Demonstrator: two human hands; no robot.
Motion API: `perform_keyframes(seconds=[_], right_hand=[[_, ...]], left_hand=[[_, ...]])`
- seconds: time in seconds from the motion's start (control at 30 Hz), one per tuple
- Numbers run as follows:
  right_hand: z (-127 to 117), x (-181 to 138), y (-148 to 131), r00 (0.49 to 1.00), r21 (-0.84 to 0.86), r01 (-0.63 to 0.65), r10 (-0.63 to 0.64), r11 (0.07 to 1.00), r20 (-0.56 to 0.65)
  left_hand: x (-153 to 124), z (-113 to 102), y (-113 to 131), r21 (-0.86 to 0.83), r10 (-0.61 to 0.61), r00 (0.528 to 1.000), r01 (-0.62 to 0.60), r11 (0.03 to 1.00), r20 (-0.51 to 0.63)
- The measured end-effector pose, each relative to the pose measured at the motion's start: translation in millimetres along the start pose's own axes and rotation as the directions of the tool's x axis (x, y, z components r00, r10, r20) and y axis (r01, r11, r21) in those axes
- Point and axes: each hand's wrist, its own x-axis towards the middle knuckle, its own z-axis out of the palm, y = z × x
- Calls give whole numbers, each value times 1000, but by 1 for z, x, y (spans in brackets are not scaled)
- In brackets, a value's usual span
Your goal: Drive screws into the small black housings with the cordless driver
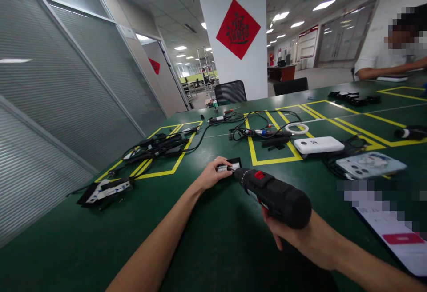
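Note:
My right hand (287,227) is wrapped round the grip of a black cordless drill (270,192) with a red switch on top. Its chuck points left and away, and the bit meets a small black tray-like part (236,163) on the green table. My left hand (215,171) holds this part from its left side, fingers bent over a silvery-white piece inside. Whether the bit tip sits in a screw is too small to tell.
Bundled black cables (160,145) lie at left, beside a black-and-white part (106,190). To the right are a white power bank (318,144), a cased phone (370,165), a lit screen (393,230) and a white ring (296,128). Another person (383,56) sits at far right.

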Motion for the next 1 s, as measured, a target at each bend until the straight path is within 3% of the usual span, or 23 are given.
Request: perform_keyframes(seconds=[0.4,0.6,1.0], right_hand=[[6,2,5,999,35,28,-27,999,-41],[12,2,12,982,-42,131,-136,990,-131],[9,3,18,992,18,111,-110,994,-56]], left_hand=[[-1,1,1,-2,6,1000,-6,1000,-1],[0,2,0,-2,13,1000,-13,1000,-4],[-1,-1,2,13,2,1000,-2,1000,15]])
